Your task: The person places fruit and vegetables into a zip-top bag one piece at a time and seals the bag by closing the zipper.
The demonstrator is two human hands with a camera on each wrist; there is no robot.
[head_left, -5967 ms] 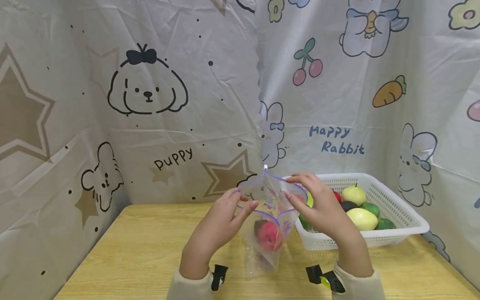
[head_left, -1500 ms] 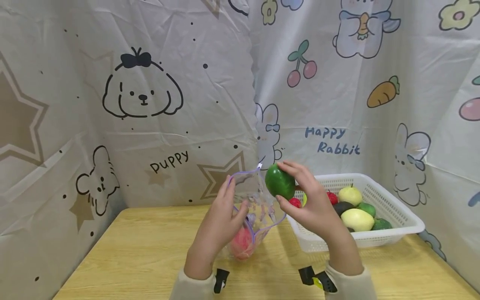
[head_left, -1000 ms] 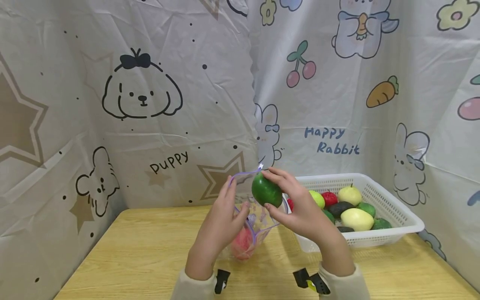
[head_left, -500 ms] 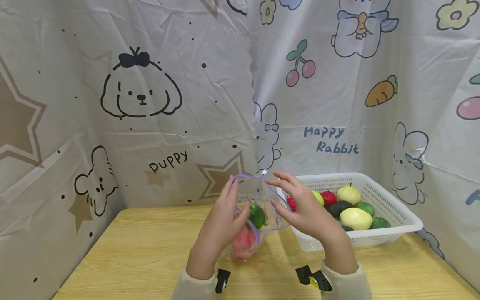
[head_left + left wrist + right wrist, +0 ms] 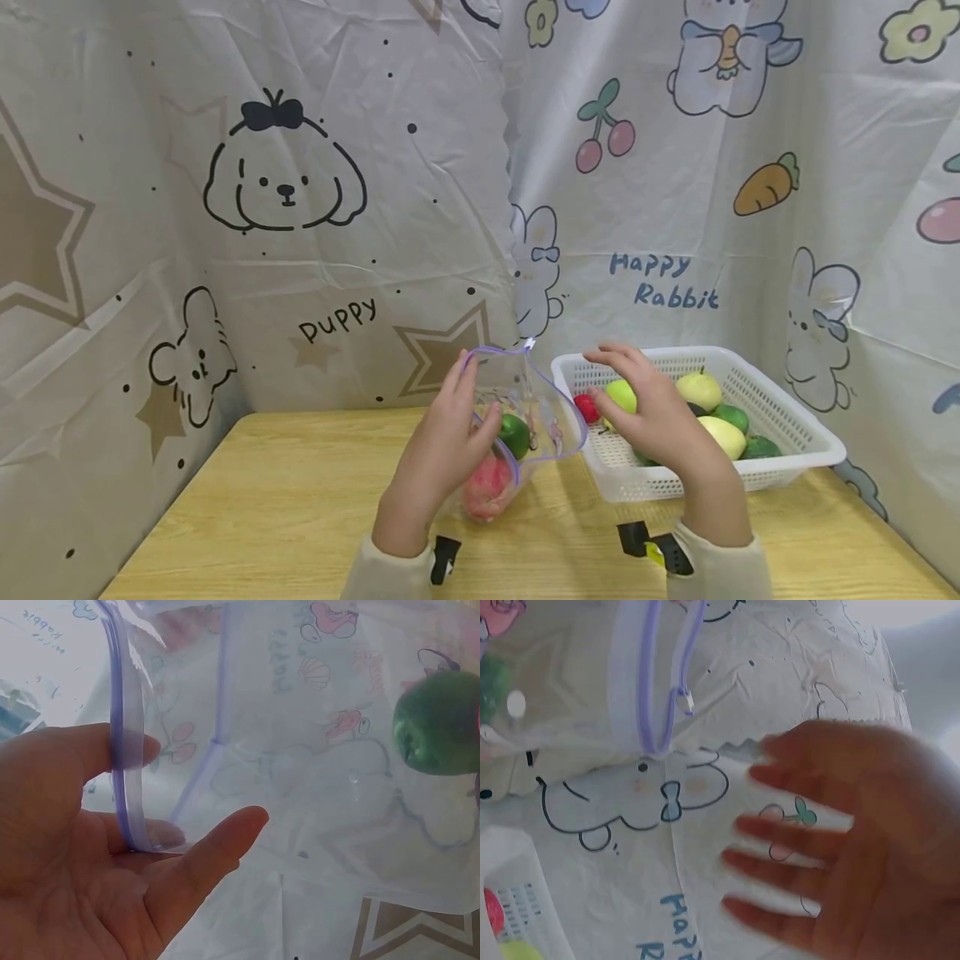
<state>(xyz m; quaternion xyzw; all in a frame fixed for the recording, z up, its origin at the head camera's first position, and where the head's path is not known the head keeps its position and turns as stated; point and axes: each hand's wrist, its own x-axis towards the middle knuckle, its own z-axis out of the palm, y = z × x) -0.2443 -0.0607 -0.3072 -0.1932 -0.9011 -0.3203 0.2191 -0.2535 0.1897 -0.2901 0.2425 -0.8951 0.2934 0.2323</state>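
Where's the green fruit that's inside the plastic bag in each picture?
Head: the green fruit is below the middle, slightly right.
Left wrist: the green fruit is at the right edge, partly cut off.
Right wrist: probably the green blur at the left edge, upper half.
Shared landmark: the bag's purple zip rim.

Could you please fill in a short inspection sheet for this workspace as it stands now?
Surface: wood-grain table.
Job's things: clear zip bag with purple seal, mouth open, holding a green fruit and a red fruit; white perforated basket with mixed fruit, including a yellow pear.
Clutter: nothing seen.
Left hand: fingers touch the bag's rim, thumb extended.
Right hand: holds nothing, apart from the bag, overlapping the basket in the head view.
Cables: nothing seen.
Surroundings: pale creased sheet printed with cartoon animals, "Puppy" and "Happy Rabbit".
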